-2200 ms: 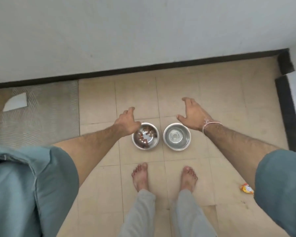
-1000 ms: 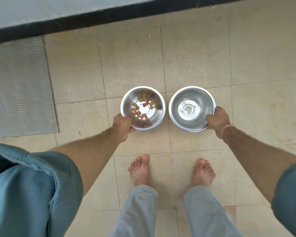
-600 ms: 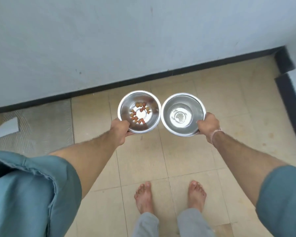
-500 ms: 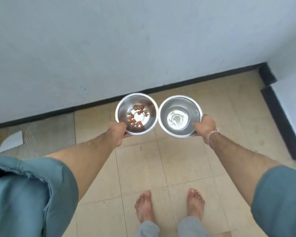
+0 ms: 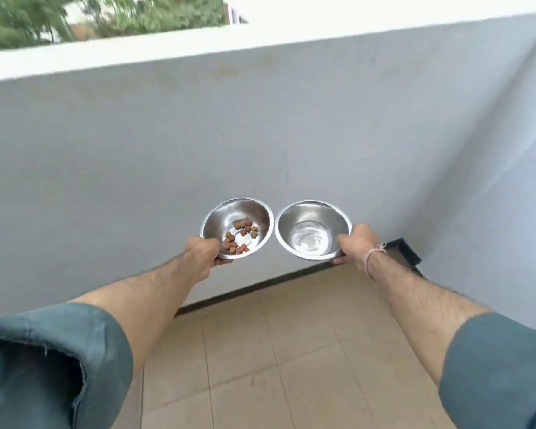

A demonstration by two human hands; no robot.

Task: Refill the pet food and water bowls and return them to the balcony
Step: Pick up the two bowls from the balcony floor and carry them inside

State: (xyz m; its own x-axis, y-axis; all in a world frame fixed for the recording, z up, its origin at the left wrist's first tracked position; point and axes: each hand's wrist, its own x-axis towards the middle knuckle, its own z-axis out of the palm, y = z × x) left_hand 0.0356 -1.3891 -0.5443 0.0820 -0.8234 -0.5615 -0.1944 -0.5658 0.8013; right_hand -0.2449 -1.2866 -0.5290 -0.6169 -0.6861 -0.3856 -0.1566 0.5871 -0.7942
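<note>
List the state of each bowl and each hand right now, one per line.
Food bowl: lifted off the floor, a few kibble pieces in the bottom.
Water bowl: lifted, only a little water at the bottom.
Left hand: gripping the food bowl's near rim.
Right hand: gripping the water bowl's rim.
</note>
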